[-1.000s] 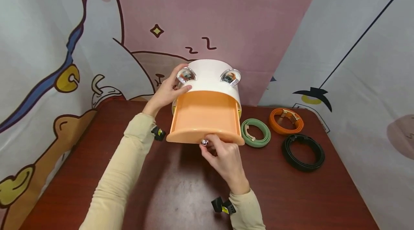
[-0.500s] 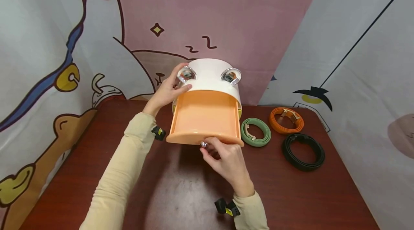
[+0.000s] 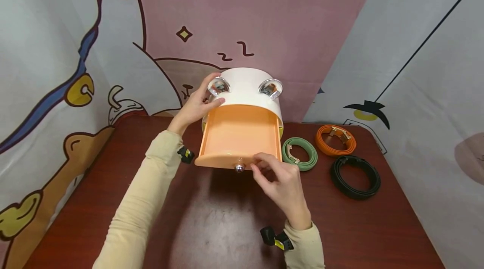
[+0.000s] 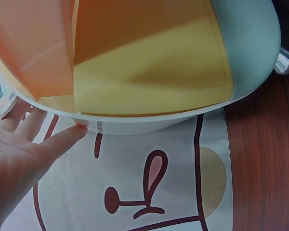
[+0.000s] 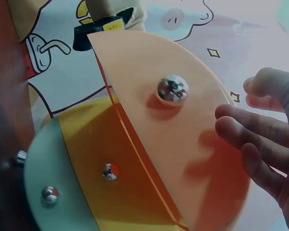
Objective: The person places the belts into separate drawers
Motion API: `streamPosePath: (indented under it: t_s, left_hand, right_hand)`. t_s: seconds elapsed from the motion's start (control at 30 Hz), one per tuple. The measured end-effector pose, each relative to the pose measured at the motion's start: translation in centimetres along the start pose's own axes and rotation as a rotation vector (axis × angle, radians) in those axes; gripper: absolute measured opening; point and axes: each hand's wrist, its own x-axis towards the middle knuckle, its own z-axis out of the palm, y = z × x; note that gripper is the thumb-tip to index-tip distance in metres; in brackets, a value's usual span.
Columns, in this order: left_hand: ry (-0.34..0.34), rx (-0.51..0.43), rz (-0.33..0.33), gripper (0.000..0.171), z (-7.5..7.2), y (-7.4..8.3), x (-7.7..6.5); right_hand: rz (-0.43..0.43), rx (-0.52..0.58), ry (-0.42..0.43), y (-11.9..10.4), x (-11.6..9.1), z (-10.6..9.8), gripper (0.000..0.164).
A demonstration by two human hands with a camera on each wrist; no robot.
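A small white desktop drawer cabinet (image 3: pixel 245 86) with two round silver eyes stands at the back of the table. Its peach top drawer (image 3: pixel 240 134) is pulled far out, and nothing lies inside. My left hand (image 3: pixel 194 107) rests against the cabinet's upper left side, thumb and fingers spread beside the silver eye (image 3: pixel 218 87). My right hand (image 3: pixel 281 180) is just right of the drawer's round silver knob (image 3: pixel 239 168), apart from it, fingers loosely bent and holding nothing. In the right wrist view, a yellow drawer (image 5: pixel 94 144) and a green drawer (image 5: pixel 55 168) sit pushed in below.
Right of the cabinet lie three coiled belts: a green belt (image 3: pixel 311 155), an orange belt (image 3: pixel 321 145) and a black belt (image 3: pixel 336 180). They rest on the dark red-brown table (image 3: pixel 211 227). A cartoon-printed cloth (image 3: pixel 295 17) hangs close behind the table.
My right hand has let go of the silver knob and moved right. The drawer stays pulled out, and my left hand keeps its place on the cabinet.
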Motion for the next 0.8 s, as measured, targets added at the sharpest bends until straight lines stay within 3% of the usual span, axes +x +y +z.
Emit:
streamPosePath:
  t_s: [0.27, 0.6, 0.8]
  left_hand:
    - [-0.006, -0.019, -0.012, 0.07, -0.2, 0.0, 0.0]
    - [-0.005, -0.036, -0.03, 0.07, -0.1, 0.0, -0.3]
    - [-0.013, -0.018, -0.026, 0.07, -0.1, -0.4, 0.1]
  right_hand:
    - [0.011, 0.059, 0.025, 0.8, 0.5, -1.1, 0.02]
    - [0.002, 0.032, 0.084, 3.0, 0.1, -3.1, 0.032]
    - [0.028, 0.009, 0.044, 4.6, 0.0, -3.8, 0.015]
